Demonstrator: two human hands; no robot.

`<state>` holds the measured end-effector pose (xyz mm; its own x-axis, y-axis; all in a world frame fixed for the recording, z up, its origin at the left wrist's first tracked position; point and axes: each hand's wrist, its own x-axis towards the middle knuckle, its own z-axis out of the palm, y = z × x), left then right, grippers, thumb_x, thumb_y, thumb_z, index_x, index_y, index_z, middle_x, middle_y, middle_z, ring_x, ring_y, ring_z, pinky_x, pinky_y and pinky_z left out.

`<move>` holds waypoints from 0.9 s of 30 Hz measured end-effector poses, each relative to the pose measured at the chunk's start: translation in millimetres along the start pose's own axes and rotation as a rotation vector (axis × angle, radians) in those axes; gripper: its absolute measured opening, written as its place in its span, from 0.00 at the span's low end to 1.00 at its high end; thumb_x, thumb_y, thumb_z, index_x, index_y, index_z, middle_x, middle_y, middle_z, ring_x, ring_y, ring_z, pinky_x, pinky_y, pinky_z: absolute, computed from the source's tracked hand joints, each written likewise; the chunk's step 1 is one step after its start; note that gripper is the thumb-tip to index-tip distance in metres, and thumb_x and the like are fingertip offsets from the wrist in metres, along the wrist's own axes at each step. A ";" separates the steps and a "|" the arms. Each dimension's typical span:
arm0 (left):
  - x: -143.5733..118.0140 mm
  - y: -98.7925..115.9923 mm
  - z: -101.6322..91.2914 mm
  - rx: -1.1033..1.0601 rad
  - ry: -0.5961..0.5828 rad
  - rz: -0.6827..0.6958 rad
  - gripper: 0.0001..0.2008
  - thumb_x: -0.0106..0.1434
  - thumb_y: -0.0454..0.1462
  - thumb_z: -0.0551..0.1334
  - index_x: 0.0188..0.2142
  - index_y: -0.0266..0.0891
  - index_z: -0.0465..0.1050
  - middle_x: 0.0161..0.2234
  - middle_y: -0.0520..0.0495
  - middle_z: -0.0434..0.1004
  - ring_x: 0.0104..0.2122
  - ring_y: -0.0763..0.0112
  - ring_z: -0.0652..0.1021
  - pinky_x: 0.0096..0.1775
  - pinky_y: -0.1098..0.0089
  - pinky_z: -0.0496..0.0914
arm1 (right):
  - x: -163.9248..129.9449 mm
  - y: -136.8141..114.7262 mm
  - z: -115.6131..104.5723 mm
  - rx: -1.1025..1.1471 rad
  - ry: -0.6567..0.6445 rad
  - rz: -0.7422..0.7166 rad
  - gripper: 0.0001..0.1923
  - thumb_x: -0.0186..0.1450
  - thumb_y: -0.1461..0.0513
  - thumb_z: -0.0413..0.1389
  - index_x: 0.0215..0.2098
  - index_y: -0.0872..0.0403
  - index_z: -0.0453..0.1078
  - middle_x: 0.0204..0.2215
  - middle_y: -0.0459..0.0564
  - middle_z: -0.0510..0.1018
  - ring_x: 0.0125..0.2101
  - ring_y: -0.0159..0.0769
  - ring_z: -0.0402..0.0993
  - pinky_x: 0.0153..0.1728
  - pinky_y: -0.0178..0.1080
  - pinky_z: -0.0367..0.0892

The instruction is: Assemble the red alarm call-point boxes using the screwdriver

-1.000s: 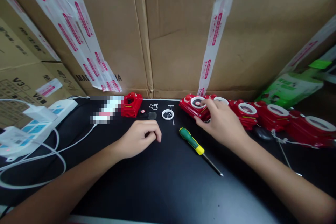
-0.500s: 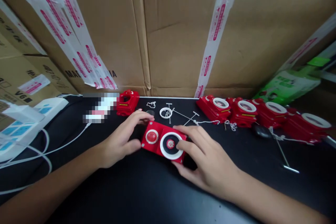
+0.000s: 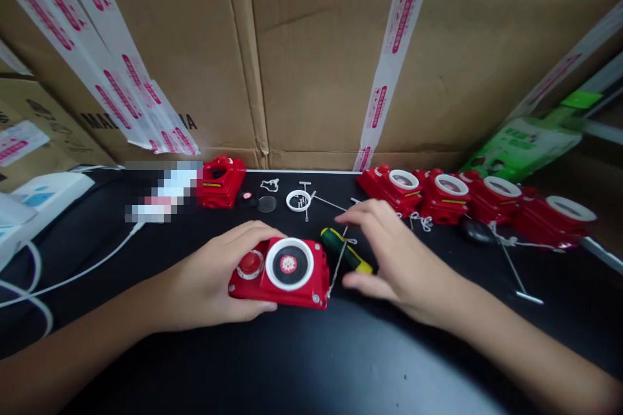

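Observation:
My left hand (image 3: 209,275) grips the left end of a red alarm box (image 3: 298,296), fingers over its top edge and thumb along the front edge. The box has a white ring (image 3: 311,266) round a black disc with a red and white emblem, and a red dome (image 3: 250,264) partly behind my fingers. A cord (image 3: 337,264) runs from its right end. My right hand (image 3: 394,266) is apart from the box, thumb and fingers spread, beside a green and yellow screwdriver handle (image 3: 333,241) lying on the table.
Behind stand another red box (image 3: 221,185), a clear disc (image 3: 267,204), a white ring (image 3: 288,202) with small screws, and thin T-shaped metal rods (image 3: 328,202). Several red boxes (image 3: 445,198) line the right. A power strip (image 3: 63,204) with cables lies left; cardboard (image 3: 316,78) closes off the back.
My right hand has let go of the red alarm box and moved right, its fingers spreading. My left hand has closed round the box, which has turned and tilted. The screwdriver has come into view.

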<state>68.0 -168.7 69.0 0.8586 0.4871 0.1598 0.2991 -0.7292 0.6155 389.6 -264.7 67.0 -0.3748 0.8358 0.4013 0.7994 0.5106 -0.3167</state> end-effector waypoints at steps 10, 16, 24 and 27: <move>-7.4 -18.0 -11.2 -0.083 0.350 -0.170 0.40 0.57 0.52 0.80 0.65 0.50 0.73 0.60 0.43 0.82 0.55 0.46 0.84 0.59 0.50 0.82 | 6.3 2.0 -17.4 -0.114 -0.487 0.349 0.12 0.71 0.54 0.64 0.37 0.51 0.70 0.35 0.47 0.79 0.30 0.37 0.73 0.31 0.39 0.60; -11.5 -23.0 -15.4 -0.366 0.486 -0.262 0.35 0.58 0.49 0.79 0.63 0.49 0.76 0.54 0.47 0.87 0.50 0.50 0.87 0.51 0.59 0.85 | 8.0 -3.5 -22.1 -0.136 -0.543 0.398 0.07 0.67 0.61 0.59 0.33 0.50 0.65 0.30 0.46 0.78 0.27 0.36 0.72 0.30 0.39 0.57; -15.3 -21.1 -21.5 -0.652 0.598 -0.281 0.36 0.55 0.52 0.80 0.61 0.48 0.79 0.52 0.48 0.87 0.48 0.49 0.87 0.48 0.60 0.85 | 6.1 0.6 -23.4 -0.226 -0.546 0.356 0.05 0.66 0.59 0.57 0.35 0.50 0.64 0.30 0.48 0.79 0.28 0.39 0.74 0.29 0.39 0.54; -18.3 -20.8 -29.4 -0.522 0.435 -0.244 0.39 0.54 0.53 0.80 0.63 0.51 0.78 0.58 0.46 0.85 0.55 0.44 0.85 0.53 0.56 0.84 | 5.9 4.9 -22.6 -0.282 -0.567 0.411 0.04 0.67 0.58 0.55 0.37 0.50 0.66 0.30 0.50 0.80 0.28 0.41 0.75 0.29 0.39 0.53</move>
<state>33.9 -148.4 75.9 0.5171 0.8331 0.1965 0.1297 -0.3032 0.9441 402.0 -261.8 87.2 -0.1433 0.9627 -0.2297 0.9884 0.1274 -0.0828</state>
